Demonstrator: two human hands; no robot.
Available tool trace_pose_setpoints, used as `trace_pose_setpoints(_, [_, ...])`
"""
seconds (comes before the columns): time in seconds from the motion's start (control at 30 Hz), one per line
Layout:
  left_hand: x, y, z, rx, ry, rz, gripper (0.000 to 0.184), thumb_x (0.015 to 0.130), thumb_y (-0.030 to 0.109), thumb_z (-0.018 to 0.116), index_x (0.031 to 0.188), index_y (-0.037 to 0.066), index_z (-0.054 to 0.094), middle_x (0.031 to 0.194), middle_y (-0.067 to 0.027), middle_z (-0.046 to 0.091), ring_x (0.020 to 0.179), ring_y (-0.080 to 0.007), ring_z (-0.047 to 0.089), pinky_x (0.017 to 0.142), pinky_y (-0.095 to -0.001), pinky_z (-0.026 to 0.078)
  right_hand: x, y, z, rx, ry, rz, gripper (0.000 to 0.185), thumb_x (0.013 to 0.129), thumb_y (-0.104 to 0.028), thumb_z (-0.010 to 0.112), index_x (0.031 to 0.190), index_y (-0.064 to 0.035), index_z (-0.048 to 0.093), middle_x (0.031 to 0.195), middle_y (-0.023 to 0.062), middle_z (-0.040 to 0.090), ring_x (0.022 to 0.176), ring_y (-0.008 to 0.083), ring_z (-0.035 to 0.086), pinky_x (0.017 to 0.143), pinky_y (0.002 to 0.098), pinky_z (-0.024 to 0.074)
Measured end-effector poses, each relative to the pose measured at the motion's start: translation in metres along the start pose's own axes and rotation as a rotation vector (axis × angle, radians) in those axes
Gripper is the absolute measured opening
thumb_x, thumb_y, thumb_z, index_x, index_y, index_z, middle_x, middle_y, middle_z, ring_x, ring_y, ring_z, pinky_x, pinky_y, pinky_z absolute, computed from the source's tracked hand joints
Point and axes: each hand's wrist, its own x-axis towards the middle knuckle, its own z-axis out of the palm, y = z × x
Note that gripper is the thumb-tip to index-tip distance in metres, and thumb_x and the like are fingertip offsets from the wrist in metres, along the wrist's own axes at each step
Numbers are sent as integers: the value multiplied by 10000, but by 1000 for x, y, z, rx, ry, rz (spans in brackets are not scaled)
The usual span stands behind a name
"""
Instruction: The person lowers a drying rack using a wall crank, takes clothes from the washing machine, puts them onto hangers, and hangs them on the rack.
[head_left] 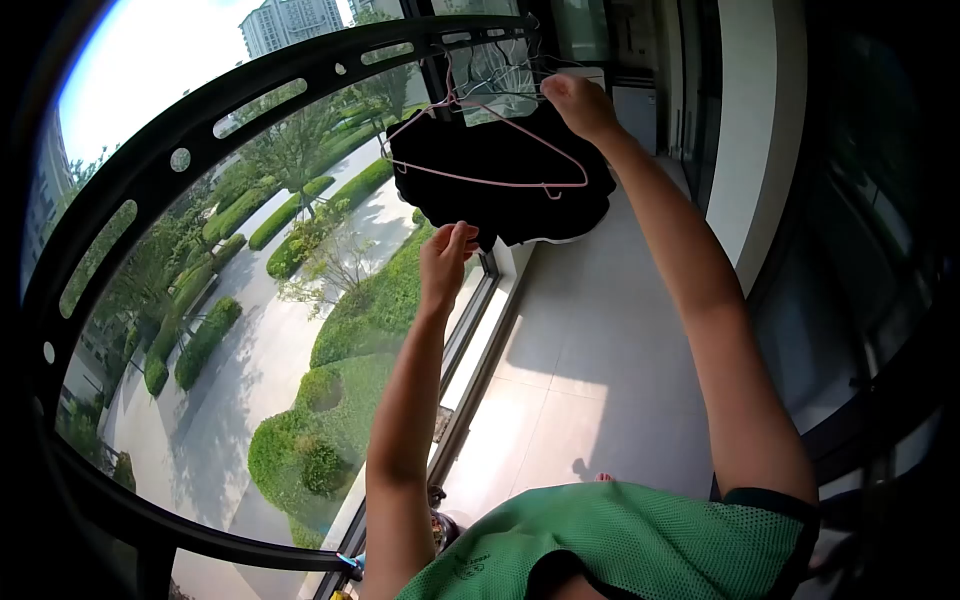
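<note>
Upper garment [650, 525], one: green mesh, finely perforated throughout, loosely draped. Neckline trim [541, 572]: black, curved band. Right armhole trim [770, 497]: black band, set against the upper arm. Chest print [470, 568], left side: small, dark, lettering too fine to read. Left arm [405, 430], right arm [690, 260]: bare. Left grip [445, 265], right grip [583, 105]: bare hands.

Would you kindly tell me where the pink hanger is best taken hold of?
Probably by the neck of the pink hanger, below the upright hook, from the near side: its frame shows unobstructed before the black garment.
</note>
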Motion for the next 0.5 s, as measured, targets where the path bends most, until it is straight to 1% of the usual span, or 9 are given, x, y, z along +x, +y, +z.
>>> trace_pose_setpoints(0.03, [7, -6, 7, 8, 21, -1, 330, 893, 322, 475, 929, 24, 612, 898, -70, 627, 779, -140, 596, 704, -255, 470, 14, 7, 8, -33, -78, 16, 365, 850, -393, 483, 961, -74, 621, 900, 97, 644, 852, 241, 615, 724, 329, 473])
trace_pose_setpoints(0.07, [12, -9, 14, 8, 44, -21, 329, 891, 323, 478, 925, 24, 612, 894, -68, 627, 774, -138, 596, 702, -254, 470, 27, 15, 20, -16, -88, 7, 365, 850, -393, 483, 961, -74, 621, 900, 97, 644, 852, 241, 615, 724, 329, 473])
trace_pose_setpoints(0.13, [22, -18, 27, -7, 93, -55, 317, 889, 310, 479, 911, 24, 614, 878, -62, 626, 754, -130, 594, 691, -252, 467, 56, 26, 42, -6, -257, -30, 318, 826, -349, 488, 982, -103, 616, 900, 102, 636, 863, 286, 595, 738, 386, 456])
trace_pose_setpoints(0.17, [25, -25, 30, -5, 113, -58, 317, 889, 310, 479, 911, 24, 614, 878, -62, 626, 754, -130, 594, 691, -252, 467, 71, 28, 52, -65, -415, 3, 368, 837, -366, 473, 1035, -77, 584, 987, 124, 612, 925, 305, 573, 785, 396, 442])
trace_pose_setpoints(0.23, [34, -36, 36, 33, 163, -78, 301, 888, 291, 477, 900, 23, 613, 857, -60, 627, 739, -123, 591, 679, -248, 464, 84, 33, 85, -73, -370, -46, 431, 840, -398, 469, 1083, -49, 543, 1023, 147, 596, 929, 315, 570, 801, 398, 443])
trace_pose_setpoints(0.33, [30, -44, 35, 40, 210, -99, 286, 884, 277, 480, 881, 22, 611, 834, -57, 628, 726, -116, 586, 668, -239, 462, 89, 34, 114, -16, -418, -51, 464, 828, -401, 498, 1121, -42, 500, 1013, 171, 586, 934, 319, 566, 798, 408, 447])
trace_pose_setpoints(0.43, [30, -58, 26, 50, 229, -109, 279, 882, 269, 484, 876, 20, 609, 835, -58, 629, 728, -115, 589, 657, -236, 464, 100, 39, 125, 100, -514, -25, 345, 821, -346, 513, 961, -43, 599, 909, 147, 619, 856, 319, 584, 754, 412, 460])
trace_pose_setpoints(0.47, [30, -62, 24, 67, 238, -118, 279, 883, 269, 484, 873, 19, 609, 837, -59, 630, 729, -116, 592, 656, -236, 465, 102, 39, 128, 104, -516, -28, 345, 821, -346, 513, 961, -43, 599, 909, 147, 619, 856, 319, 584, 754, 412, 460])
trace_pose_setpoints(0.5, [30, -64, 24, 83, 246, -128, 279, 884, 268, 483, 870, 18, 608, 838, -60, 631, 731, -118, 595, 655, -236, 466, 102, 38, 129, 108, -417, -54, 317, 820, -329, 512, 922, -46, 611, 882, 142, 624, 839, 317, 588, 746, 410, 463])
